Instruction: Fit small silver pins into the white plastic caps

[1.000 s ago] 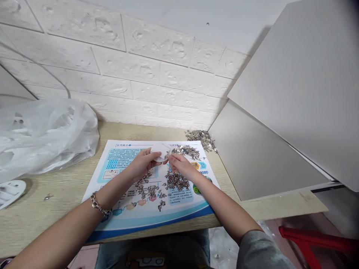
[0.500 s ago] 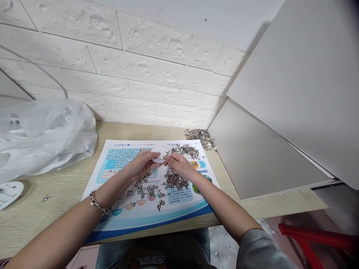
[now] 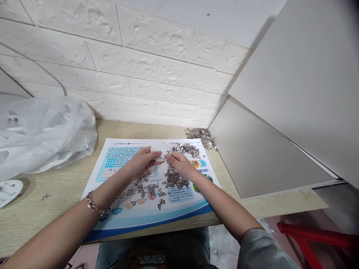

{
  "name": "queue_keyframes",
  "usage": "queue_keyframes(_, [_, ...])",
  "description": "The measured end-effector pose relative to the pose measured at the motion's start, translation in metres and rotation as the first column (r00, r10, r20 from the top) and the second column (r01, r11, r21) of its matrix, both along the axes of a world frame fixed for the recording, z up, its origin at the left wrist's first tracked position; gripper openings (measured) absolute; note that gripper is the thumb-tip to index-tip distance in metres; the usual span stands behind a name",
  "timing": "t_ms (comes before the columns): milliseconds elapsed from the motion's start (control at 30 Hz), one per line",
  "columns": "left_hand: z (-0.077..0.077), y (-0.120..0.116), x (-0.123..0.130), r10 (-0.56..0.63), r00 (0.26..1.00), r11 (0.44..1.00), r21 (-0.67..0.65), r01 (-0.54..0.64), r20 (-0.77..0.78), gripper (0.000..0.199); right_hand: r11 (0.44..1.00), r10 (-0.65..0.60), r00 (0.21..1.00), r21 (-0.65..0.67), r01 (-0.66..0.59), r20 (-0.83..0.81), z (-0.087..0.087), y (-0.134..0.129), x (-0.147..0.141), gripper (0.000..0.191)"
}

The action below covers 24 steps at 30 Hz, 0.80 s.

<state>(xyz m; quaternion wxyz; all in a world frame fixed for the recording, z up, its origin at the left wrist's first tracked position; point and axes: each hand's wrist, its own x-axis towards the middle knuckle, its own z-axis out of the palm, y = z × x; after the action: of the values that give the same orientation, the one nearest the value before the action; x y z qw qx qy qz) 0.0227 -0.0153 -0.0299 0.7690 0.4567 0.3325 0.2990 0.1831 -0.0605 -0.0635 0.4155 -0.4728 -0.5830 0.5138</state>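
Now, both hands meet at a white disc above a printed sheet

The left hand (image 3: 143,161) grips the white disc (image 3: 158,150), thumb on top, and the right hand (image 3: 181,165) has its fingertips pinched at the disc's near right edge; whether they also hold a metal piece is too small for me to tell. Under both hands lies the printed sheet (image 3: 123,223), flat on the tabletop (image 3: 63,177). Small metal parts (image 3: 176,180) lie heaped just below the right hand, with looser ones nearer the body and more beyond its fingers. A farther metal pile (image 3: 201,138) sits past the sheet's corner, by the grey panels (image 3: 269,153) right of that hand. Well left of the left hand are a plastic bag (image 3: 47,136) and a slotted white piece (image 3: 9,191). A bracelet (image 3: 94,204) circles the left wrist.
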Motion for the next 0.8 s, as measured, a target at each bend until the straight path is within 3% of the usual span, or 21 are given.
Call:
queue_keyframes(167, [0.006, -0.006, -0.004, 0.048, 0.992, 0.96, 0.278, -0.014, -0.117, 0.021, 0.996, 0.011, 0.994, 0.087, -0.02, 0.106, 0.013, -0.004, 0.002, 0.042])
queue_keyframes(300, [0.009, -0.011, -0.007, 0.256, 0.915, 0.838, 0.543, -0.048, -0.313, 0.017, 0.99, 0.001, 0.986, 0.136, -0.024, 0.166, 0.014, -0.003, 0.003, 0.042])
queue_keyframes(400, [0.009, -0.013, -0.008, 0.321, 0.872, 0.778, 0.628, -0.02, -0.37, 0.018, 0.99, 0.008, 0.986, 0.135, -0.032, 0.169, 0.014, -0.002, 0.004, 0.042])
queue_keyframes(567, [0.008, -0.01, -0.007, 0.326, 0.854, 0.777, 0.63, 0.003, -0.406, 0.023, 0.982, -0.042, 0.97, 0.189, -0.004, 0.24, 0.016, -0.005, 0.001, 0.039])
queue_keyframes(700, [0.002, -0.006, -0.002, 0.206, 0.958, 0.883, 0.46, -0.093, -0.201, 0.027, 0.946, -0.176, 0.934, 0.315, 0.074, 0.311, 0.015, -0.003, -0.004, 0.037])
queue_keyframes(800, [-0.007, -0.001, 0.0, 0.128, 0.99, 0.95, 0.294, -0.107, -0.053, 0.029, 0.931, -0.244, 0.944, 0.326, 0.164, 0.222, 0.026, 0.001, 0.003, 0.041])
